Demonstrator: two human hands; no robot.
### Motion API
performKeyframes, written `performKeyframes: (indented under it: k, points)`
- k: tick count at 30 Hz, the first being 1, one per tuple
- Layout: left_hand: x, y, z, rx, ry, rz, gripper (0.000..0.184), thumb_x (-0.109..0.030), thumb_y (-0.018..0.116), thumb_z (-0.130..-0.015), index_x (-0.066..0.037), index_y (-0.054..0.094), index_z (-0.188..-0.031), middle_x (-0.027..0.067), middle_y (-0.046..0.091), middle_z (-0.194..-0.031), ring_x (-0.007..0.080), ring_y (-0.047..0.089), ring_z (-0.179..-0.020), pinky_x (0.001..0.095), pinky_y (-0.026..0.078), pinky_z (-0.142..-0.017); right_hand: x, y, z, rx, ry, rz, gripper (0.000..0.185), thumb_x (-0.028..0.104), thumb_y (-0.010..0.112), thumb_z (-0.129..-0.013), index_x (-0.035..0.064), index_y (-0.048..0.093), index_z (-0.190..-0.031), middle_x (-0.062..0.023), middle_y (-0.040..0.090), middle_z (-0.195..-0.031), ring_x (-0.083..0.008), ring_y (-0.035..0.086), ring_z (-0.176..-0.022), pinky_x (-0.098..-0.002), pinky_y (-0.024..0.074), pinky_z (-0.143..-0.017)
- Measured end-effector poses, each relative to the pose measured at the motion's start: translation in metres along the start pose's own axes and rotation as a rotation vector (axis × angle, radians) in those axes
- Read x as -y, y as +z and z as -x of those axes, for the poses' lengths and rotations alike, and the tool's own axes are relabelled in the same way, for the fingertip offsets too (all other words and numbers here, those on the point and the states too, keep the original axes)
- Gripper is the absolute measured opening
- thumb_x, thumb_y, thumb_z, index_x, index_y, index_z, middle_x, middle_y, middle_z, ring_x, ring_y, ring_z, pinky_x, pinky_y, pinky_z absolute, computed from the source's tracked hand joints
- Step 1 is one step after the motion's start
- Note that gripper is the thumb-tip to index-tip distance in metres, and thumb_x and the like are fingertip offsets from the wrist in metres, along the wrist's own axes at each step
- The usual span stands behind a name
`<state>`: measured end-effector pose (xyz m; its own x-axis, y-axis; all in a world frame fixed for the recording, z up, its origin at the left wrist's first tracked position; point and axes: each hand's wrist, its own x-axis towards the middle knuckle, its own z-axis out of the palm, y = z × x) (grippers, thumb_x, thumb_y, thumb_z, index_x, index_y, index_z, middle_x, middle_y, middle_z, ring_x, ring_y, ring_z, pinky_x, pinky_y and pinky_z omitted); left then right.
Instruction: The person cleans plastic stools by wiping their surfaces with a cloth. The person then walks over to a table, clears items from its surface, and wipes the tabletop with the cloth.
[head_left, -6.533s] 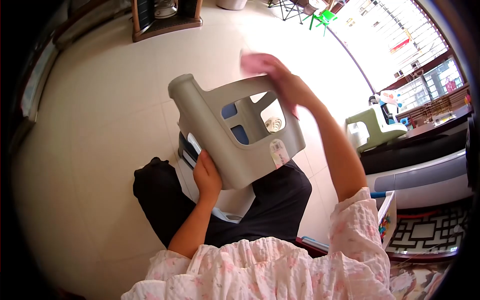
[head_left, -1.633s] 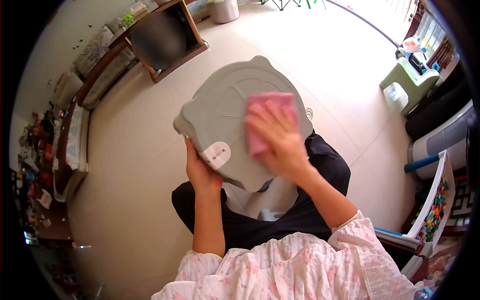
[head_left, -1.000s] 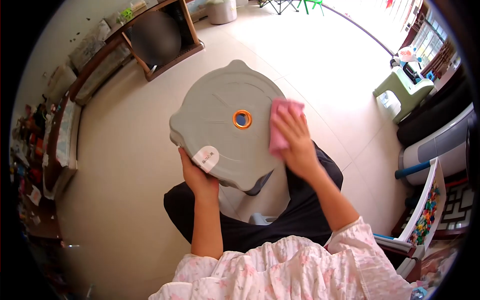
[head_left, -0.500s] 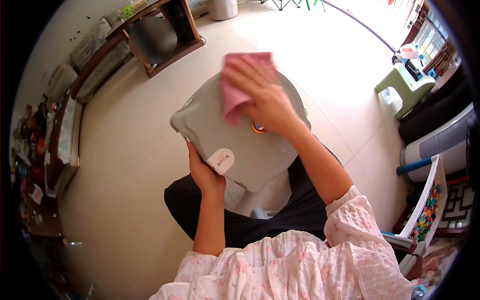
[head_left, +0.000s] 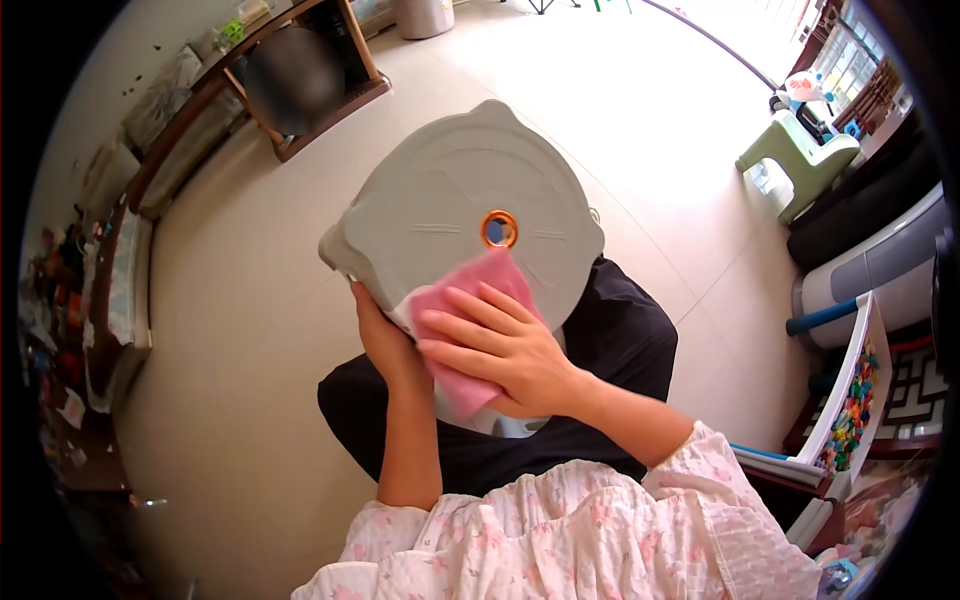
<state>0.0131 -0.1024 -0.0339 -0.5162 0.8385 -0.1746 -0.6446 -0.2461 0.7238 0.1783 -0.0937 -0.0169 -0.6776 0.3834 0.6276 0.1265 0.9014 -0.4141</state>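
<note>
A round grey plastic lid [head_left: 430, 190], with an orange-rimmed hole off its centre and small lugs on its edge, is held tilted above my lap. My left hand [head_left: 392, 345] grips its lower left edge, the fingers hidden beneath it. My right hand [head_left: 505, 355] presses a pink cloth [head_left: 455, 385] on the lower part of the lid, fingers spread over the cloth. The cloth covers most of the white label there.
A green stool [head_left: 805, 160] stands on the tiled floor at the right. Below it are a grey and white cylinder [head_left: 880, 270] and a bin of colourful small pieces [head_left: 855, 410]. A wooden-framed sofa [head_left: 190, 140] runs along the left, a bucket [head_left: 425, 15] at the back.
My right hand has moved the cloth from the lid's far edge down to its near side, over the label. The orange-rimmed hole is now uncovered. My left hand keeps its hold.
</note>
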Motion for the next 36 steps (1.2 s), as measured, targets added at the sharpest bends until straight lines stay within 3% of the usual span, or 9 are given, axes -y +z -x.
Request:
performKeyframes:
  k: [2, 4, 5, 6, 8, 16, 24, 26, 36]
  points:
    - [0.022, -0.02, 0.002, 0.157, 0.221, -0.213, 0.04, -0.032, 0.041, -0.098, -0.004, 0.045, -0.126, 0.0101, 0.053, -0.119, 0.0203, 0.055, -0.107, 0.0326, 0.046, -0.091, -0.006, -0.008, -0.03, 0.014, -0.11, -0.017, 0.057, 0.021, 0.062, -0.071, 0.0174, 0.055, -0.128, -0.0065, 0.045, -0.14, -0.0298, 0.036, -0.134, -0.048, 0.0246, -0.11]
    - [0.017, 0.015, 0.027, 0.132, 0.257, -0.159, 0.053, -0.036, 0.038, -0.098, -0.006, 0.029, -0.141, 0.0109, 0.035, -0.144, 0.0248, 0.041, -0.128, 0.0354, 0.04, -0.101, -0.018, -0.024, -0.056, -0.027, -0.148, 0.051, 0.065, 0.022, 0.069, -0.065, 0.0184, 0.054, -0.128, -0.0065, 0.045, -0.14, -0.0289, 0.036, -0.133, -0.0475, 0.0261, -0.109]
    - [0.012, 0.011, 0.022, 0.061, 0.289, -0.452, 0.043, -0.032, 0.045, -0.097, -0.001, 0.044, -0.127, 0.0106, 0.054, -0.12, 0.0207, 0.054, -0.109, 0.0328, 0.046, -0.091, -0.027, -0.03, -0.066, -0.062, -0.185, 0.119, 0.073, 0.023, 0.075, -0.059, 0.0195, 0.053, -0.129, -0.0064, 0.045, -0.14, -0.0281, 0.037, -0.133, -0.047, 0.0277, -0.109]
    - [0.01, 0.01, 0.02, 0.057, 0.292, -0.454, 0.043, -0.032, 0.045, -0.097, -0.001, 0.044, -0.127, 0.0106, 0.054, -0.12, 0.0207, 0.054, -0.109, 0.0328, 0.046, -0.091, -0.037, -0.033, -0.072, -0.143, -0.162, 0.176, 0.081, 0.022, 0.079, -0.052, 0.0202, 0.053, -0.128, -0.0069, 0.044, -0.14, -0.0285, 0.036, -0.133, -0.0473, 0.0276, -0.11]
    - [0.008, 0.008, 0.017, 0.029, 0.056, -0.075, 0.049, -0.039, 0.043, -0.098, -0.001, 0.043, -0.129, 0.0097, 0.053, -0.122, 0.02, 0.054, -0.11, 0.0334, 0.046, -0.091, -0.064, -0.046, -0.074, -0.251, -0.045, 0.244, 0.076, 0.01, 0.073, -0.057, 0.019, 0.052, -0.13, -0.0075, 0.043, -0.141, -0.0285, 0.035, -0.134, -0.0448, 0.0285, -0.11]
    - [-0.005, 0.004, 0.008, -0.146, 0.017, 0.017, 0.05, -0.044, 0.038, -0.098, -0.005, 0.046, -0.129, 0.0069, 0.053, -0.122, 0.0203, 0.054, -0.11, 0.033, 0.045, -0.091, -0.073, -0.034, 0.035, -0.205, 0.347, 0.377, 0.065, 0.006, 0.062, -0.066, 0.0117, 0.053, -0.13, -0.0117, 0.042, -0.142, -0.0336, 0.034, -0.134, -0.0506, 0.0207, -0.111]
    - [0.003, 0.008, 0.008, -0.112, 0.019, -0.043, 0.053, -0.045, 0.035, -0.099, -0.004, 0.043, -0.131, 0.0096, 0.052, -0.123, 0.0218, 0.052, -0.112, 0.0345, 0.042, -0.095, 0.002, -0.002, -0.001, -0.07, 0.119, 0.075, 0.071, 0.013, 0.07, -0.061, 0.0176, 0.053, -0.13, -0.0084, 0.043, -0.141, -0.0302, 0.035, -0.134, -0.0506, 0.0216, -0.111]
    - [0.013, -0.005, 0.007, 0.109, 0.132, -0.173, 0.055, -0.045, 0.034, -0.1, -0.002, 0.04, -0.133, 0.0118, 0.051, -0.125, 0.0223, 0.051, -0.114, 0.0345, 0.043, -0.095, -0.013, -0.015, -0.034, -0.129, -0.036, 0.06, 0.058, 0.012, 0.065, -0.068, 0.0174, 0.057, -0.125, -0.008, 0.046, -0.139, -0.0328, 0.038, -0.132, -0.0508, 0.024, -0.109]
    - [-0.005, 0.004, -0.004, 0.043, 0.019, 0.05, 0.05, -0.039, 0.033, -0.1, -0.003, 0.038, -0.134, 0.0112, 0.049, -0.128, 0.0232, 0.051, -0.117, 0.0363, 0.044, -0.096, -0.034, -0.047, -0.067, -0.052, 0.038, 0.194, 0.066, 0.011, 0.068, -0.069, 0.0193, 0.05, -0.132, -0.0099, 0.042, -0.141, -0.0316, 0.035, -0.133, -0.0498, 0.0231, -0.111]
